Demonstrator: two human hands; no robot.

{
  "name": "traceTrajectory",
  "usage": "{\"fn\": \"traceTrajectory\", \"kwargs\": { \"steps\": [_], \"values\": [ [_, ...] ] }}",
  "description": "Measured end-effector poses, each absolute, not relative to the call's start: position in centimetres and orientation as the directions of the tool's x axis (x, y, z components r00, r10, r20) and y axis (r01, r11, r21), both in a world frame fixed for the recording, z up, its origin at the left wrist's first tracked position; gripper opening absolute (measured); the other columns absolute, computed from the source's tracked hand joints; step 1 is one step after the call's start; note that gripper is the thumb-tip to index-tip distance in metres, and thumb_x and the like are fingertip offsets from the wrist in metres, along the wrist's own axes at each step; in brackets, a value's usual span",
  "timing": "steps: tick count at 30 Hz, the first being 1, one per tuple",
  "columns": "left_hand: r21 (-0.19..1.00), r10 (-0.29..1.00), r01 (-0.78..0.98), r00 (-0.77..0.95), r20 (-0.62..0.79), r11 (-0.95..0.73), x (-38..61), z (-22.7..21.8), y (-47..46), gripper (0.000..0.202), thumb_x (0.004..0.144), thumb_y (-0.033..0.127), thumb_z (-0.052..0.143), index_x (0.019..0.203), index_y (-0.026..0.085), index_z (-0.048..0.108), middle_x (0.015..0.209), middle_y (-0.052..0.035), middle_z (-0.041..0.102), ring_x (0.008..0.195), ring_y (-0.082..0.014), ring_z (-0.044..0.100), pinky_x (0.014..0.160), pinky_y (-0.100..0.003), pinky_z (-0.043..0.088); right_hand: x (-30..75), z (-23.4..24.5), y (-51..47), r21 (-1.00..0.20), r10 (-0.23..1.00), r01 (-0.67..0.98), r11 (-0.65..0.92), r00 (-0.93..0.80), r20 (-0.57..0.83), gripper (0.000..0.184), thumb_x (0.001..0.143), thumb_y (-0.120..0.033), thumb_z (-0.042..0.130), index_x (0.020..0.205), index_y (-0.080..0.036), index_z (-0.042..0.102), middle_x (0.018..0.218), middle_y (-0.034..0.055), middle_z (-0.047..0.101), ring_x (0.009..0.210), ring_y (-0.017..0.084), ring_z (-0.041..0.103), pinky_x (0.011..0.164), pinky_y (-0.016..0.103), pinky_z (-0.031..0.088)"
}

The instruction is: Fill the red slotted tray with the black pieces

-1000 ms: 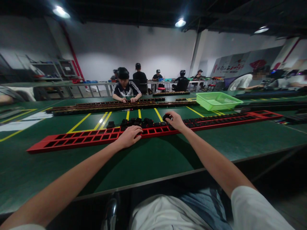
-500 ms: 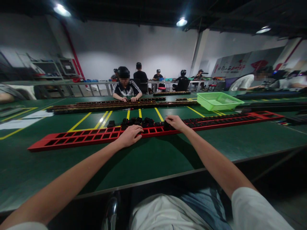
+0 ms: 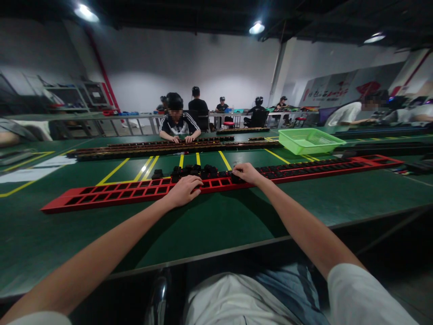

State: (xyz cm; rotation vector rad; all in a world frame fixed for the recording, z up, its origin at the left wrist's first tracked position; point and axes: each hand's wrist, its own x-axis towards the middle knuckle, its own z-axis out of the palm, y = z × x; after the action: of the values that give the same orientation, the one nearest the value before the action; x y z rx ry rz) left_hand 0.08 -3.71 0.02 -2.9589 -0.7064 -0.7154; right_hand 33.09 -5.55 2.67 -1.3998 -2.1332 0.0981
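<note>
A long red tray point(image 3: 101, 194) with many rectangular slots lies across the green table point(image 3: 216, 221). Its right part holds small black parts; the left slots show bare. My left hand point(image 3: 184, 189) rests on the tray's near edge with fingers curled over it. My right hand point(image 3: 246, 173) is closed on a small black part point(image 3: 235, 177), pressing it down at a slot of the tray. A loose heap of black parts point(image 3: 192, 171) lies just behind the tray between my hands.
A green plastic basket point(image 3: 309, 141) stands at the right rear. Long dark trays point(image 3: 169, 148) lie further back, where a seated person works opposite me. More people sit at far tables and at the right. Yellow lines mark the tabletop.
My right hand, which held a black part lifted above the tray, has come down onto the tray. My left hand has stayed in place.
</note>
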Motion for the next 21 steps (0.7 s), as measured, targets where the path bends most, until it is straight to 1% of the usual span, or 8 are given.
{"fn": "traceTrajectory", "kwargs": {
  "steps": [4,7,10,17,21],
  "values": [
    [0.082,0.42,0.43,0.794,0.439,-0.899,0.04,-0.07,-3.61,0.024,0.094,0.027,0.05,0.113,0.019,0.063,0.127,-0.0098,0.061,0.12,-0.0265,0.053,0.102,-0.046,0.043,32.88,2.34,-5.25,-0.301,0.851,0.838,0.455,-0.309,0.424,0.024,0.087,-0.027,0.054,0.071,-0.015,0.067,0.069,0.0022,0.062,0.063,0.014,0.049,0.063,0.024,0.035],
    [0.081,0.424,0.435,0.795,0.435,-0.897,0.03,-0.08,-3.59,0.024,0.094,0.028,0.05,0.113,0.02,0.063,0.127,-0.0098,0.061,0.12,-0.0267,0.053,0.102,-0.047,0.043,32.73,2.17,-5.05,-0.297,0.871,0.854,0.427,-0.3,0.39,0.026,0.089,-0.027,0.052,0.07,-0.015,0.066,0.066,0.0014,0.06,0.061,0.013,0.047,0.06,0.024,0.033],
    [0.087,0.428,0.435,0.796,0.429,-0.896,0.04,-0.04,-3.61,0.025,0.094,0.029,0.05,0.113,0.02,0.064,0.126,-0.0096,0.061,0.12,-0.0269,0.053,0.102,-0.047,0.043,32.57,2.23,-4.95,-0.302,0.875,0.856,0.419,-0.293,0.385,0.024,0.089,-0.025,0.053,0.07,-0.015,0.065,0.066,0.001,0.059,0.061,0.013,0.048,0.06,0.024,0.032],
    [0.108,0.428,0.426,0.793,0.434,-0.898,0.02,-0.13,-3.51,0.026,0.094,0.029,0.05,0.114,0.021,0.064,0.126,-0.0093,0.061,0.121,-0.0273,0.052,0.102,-0.048,0.043,32.2,2.5,-4.94,-0.318,0.887,0.863,0.393,-0.264,0.38,0.02,0.09,-0.023,0.052,0.079,-0.016,0.068,0.076,0.0041,0.067,0.069,0.016,0.056,0.066,0.025,0.039],
    [0.121,0.435,0.427,0.789,0.434,-0.896,-0.02,-0.21,-3.47,0.027,0.094,0.03,0.05,0.115,0.022,0.064,0.127,-0.0091,0.061,0.121,-0.0273,0.052,0.103,-0.048,0.042,32.21,2.37,-4.67,-0.336,0.878,0.854,0.397,-0.247,0.41,0.015,0.088,-0.018,0.054,0.087,-0.017,0.069,0.085,0.0048,0.07,0.075,0.017,0.059,0.071,0.026,0.043]
  ]
}}
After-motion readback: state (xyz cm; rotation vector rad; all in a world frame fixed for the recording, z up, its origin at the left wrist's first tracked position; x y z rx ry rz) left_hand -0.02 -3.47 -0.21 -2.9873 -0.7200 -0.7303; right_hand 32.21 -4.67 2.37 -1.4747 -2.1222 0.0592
